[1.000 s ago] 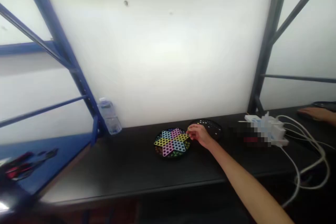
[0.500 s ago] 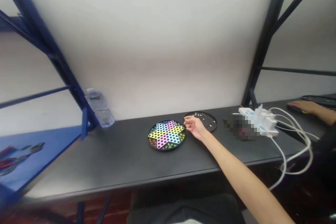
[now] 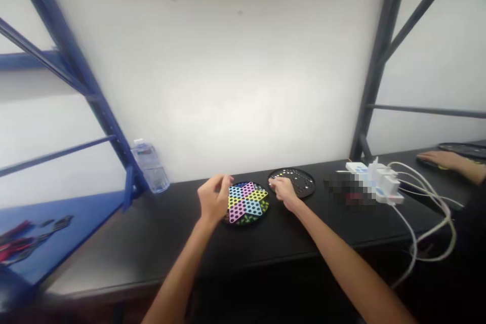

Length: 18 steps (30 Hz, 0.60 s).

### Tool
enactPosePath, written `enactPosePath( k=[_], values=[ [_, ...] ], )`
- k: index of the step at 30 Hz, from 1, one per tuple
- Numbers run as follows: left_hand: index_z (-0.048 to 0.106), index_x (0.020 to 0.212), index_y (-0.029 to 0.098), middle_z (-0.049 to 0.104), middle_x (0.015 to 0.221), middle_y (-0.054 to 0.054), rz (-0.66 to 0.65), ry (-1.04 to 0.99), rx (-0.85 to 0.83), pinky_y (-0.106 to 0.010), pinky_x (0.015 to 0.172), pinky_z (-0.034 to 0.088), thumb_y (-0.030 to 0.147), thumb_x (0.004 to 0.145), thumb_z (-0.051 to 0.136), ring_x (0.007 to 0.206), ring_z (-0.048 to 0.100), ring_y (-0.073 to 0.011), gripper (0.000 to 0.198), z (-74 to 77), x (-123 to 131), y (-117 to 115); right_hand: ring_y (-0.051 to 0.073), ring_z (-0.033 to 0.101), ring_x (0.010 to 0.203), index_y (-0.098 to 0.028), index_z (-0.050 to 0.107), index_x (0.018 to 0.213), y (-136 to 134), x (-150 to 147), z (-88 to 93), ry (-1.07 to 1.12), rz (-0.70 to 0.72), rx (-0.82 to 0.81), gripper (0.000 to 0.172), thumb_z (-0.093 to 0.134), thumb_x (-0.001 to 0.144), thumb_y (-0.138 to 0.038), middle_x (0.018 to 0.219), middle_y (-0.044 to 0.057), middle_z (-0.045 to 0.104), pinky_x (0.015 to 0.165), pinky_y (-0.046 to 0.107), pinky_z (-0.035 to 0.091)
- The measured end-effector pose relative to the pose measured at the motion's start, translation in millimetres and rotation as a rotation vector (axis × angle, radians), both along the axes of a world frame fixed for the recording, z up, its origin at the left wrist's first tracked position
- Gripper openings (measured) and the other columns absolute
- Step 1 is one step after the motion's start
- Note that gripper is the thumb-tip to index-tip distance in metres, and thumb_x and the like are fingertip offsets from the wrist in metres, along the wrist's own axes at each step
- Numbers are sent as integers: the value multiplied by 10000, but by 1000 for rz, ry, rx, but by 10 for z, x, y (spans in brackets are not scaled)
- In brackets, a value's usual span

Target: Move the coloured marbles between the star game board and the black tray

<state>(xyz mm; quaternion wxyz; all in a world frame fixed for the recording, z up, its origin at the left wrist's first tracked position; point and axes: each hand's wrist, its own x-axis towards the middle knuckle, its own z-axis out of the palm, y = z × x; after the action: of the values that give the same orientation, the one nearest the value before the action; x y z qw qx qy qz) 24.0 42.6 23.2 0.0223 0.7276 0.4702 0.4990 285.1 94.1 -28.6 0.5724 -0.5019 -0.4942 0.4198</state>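
Observation:
A round black Chinese checkers board lies on the dark table, its star patterned in pink, yellow and blue with black holes. Coloured pieces fill the compartments around the star. My left hand is at the board's left edge, over its rim, with the fingers curled in; anything inside them is hidden. Just right of the board, my right hand is closed in a pinch. It overlaps the near left side of a round black tray with holes, and I cannot make out what the fingertips hold.
A clear plastic bottle stands at the back left by a blue frame post. White chargers and cables on a power strip lie at the right, beside a blurred-out patch. Another person's hand rests further right, near another black tray.
My left hand has come into view at the board's left side. My right hand stays beside the tray, its fingers now more closed; the yellow-green bit at its fingertips no longer shows.

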Motion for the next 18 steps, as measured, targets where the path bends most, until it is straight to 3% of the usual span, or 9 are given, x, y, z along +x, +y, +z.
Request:
enactPosePath(
  k=[2, 4, 8, 11, 14, 16, 18],
  values=[
    [705, 926, 183, 713, 884, -49, 8, 106, -47, -296, 769, 488, 374, 873, 460, 805, 634, -184, 315, 13, 8, 429, 117, 467, 526, -182, 591, 614, -87, -20, 29, -420, -22, 148, 209, 624, 706, -367, 561, 12, 556, 507, 228, 327],
    [707, 931, 181, 706, 950, -66, 42, 197, -84, -315, 843, 472, 361, 862, 484, 890, 623, -200, 295, -102, -105, 702, 152, 541, 628, -193, 640, 623, -163, -24, 47, -743, 43, 204, 152, 648, 678, -335, 644, 37, 626, 587, 247, 357],
    [703, 986, 195, 691, 1005, -74, 155, 211, -118, -347, 903, 453, 356, 875, 471, 964, 604, -214, 304, -455, -412, 860, 179, 591, 702, -213, 699, 686, -221, -4, 46, -989, 152, 158, 132, 638, 695, -331, 726, 56, 676, 636, 259, 371],
    [697, 1004, 190, 688, 1010, -75, 177, 184, -120, -334, 883, 460, 362, 888, 451, 945, 610, -206, 322, -598, -524, 861, 172, 594, 713, -205, 706, 691, -198, 1, 37, -979, 212, 170, 121, 621, 697, -291, 727, 53, 680, 659, 252, 380],
    [701, 986, 190, 695, 974, -68, 191, 142, -135, -315, 845, 470, 351, 895, 436, 894, 621, -195, 323, -639, -556, 881, 141, 546, 616, -183, 674, 625, -164, -15, 37, -885, 249, 161, 98, 611, 668, -244, 629, 34, 637, 604, 242, 365],
    [703, 976, 191, 698, 956, -65, 198, 119, -139, -310, 835, 471, 349, 897, 430, 873, 625, -192, 325, -651, -567, 899, 115, 473, 531, -174, 633, 598, -147, -22, 48, -718, 231, 141, 91, 612, 649, -247, 548, 7, 571, 535, 232, 332],
    [702, 974, 192, 700, 954, -61, 204, 101, -136, -309, 838, 470, 352, 901, 422, 869, 626, -190, 331, -662, -578, 910, 89, 361, 446, -178, 585, 618, -131, -13, 68, -403, 240, 86, 132, 591, 673, -297, 483, -31, 467, 457, 220, 272]
  ],
)
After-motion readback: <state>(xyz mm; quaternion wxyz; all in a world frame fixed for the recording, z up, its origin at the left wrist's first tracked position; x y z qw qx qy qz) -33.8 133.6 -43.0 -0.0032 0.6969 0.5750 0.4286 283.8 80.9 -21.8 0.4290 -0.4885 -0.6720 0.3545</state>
